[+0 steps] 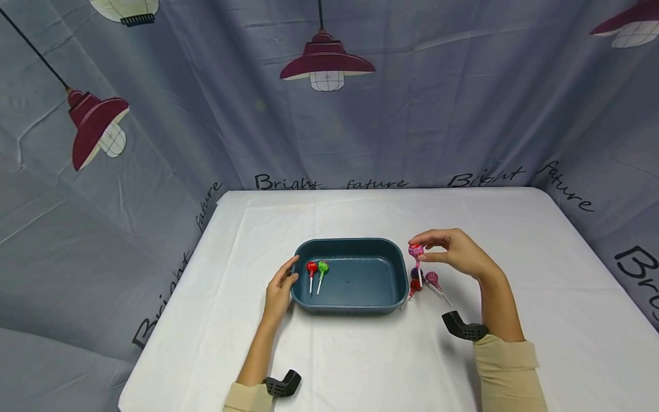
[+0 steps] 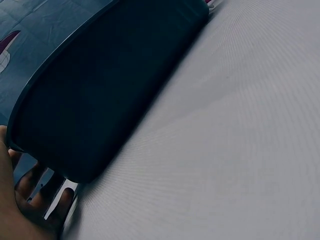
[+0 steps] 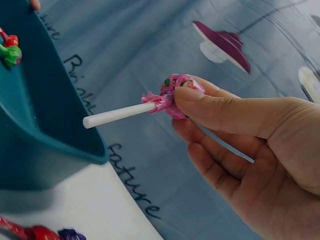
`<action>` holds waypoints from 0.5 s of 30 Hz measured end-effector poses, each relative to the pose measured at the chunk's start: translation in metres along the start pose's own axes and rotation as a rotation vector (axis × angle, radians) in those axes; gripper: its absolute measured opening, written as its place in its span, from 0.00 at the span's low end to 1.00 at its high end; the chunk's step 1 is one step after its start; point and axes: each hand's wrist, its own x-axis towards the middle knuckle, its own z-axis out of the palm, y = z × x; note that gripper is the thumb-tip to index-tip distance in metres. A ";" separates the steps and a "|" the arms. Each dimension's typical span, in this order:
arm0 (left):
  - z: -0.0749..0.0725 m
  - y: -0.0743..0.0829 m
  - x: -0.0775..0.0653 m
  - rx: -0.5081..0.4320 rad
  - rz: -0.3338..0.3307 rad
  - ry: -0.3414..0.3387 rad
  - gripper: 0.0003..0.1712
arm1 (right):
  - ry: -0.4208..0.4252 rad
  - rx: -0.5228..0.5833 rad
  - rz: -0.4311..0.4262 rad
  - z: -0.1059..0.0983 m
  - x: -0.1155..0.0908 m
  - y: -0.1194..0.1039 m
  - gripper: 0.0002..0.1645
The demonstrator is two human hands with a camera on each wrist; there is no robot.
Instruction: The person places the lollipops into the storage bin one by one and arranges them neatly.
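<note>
My right hand (image 1: 458, 252) pinches a pink-wrapped lollipop (image 3: 172, 97) by its candy head between thumb and fingers. Its white stick points down in the head view, just off the tray's right side. Below it, a loose pile on the cloth has a dark purple lollipop (image 1: 416, 273), a red lollipop (image 1: 415, 285) and a pink-purple lollipop (image 1: 433, 278). My left hand (image 1: 280, 290) holds the left end of the dark teal tray (image 1: 350, 309) at its rim, with several fingers against the outer wall (image 2: 90, 125). Inside the tray lie a red lollipop (image 1: 312, 267) and a green lollipop (image 1: 323, 266), side by side at the left.
A white cloth (image 1: 360, 366) covers the table under everything. Behind it hangs a grey-blue curtain (image 1: 437, 114) printed with lamps and lettering. Each wrist carries a black camera mount, such as the right one (image 1: 463, 329).
</note>
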 end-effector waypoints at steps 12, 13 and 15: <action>0.000 0.001 0.000 0.027 -0.011 0.011 0.22 | -0.011 0.036 -0.020 0.032 0.037 -0.015 0.19; 0.000 0.001 0.000 0.028 -0.012 0.013 0.22 | -0.010 0.045 -0.016 0.036 0.040 -0.017 0.20; 0.000 0.001 0.000 0.027 -0.009 0.011 0.22 | -0.005 0.055 -0.012 0.042 0.046 -0.020 0.20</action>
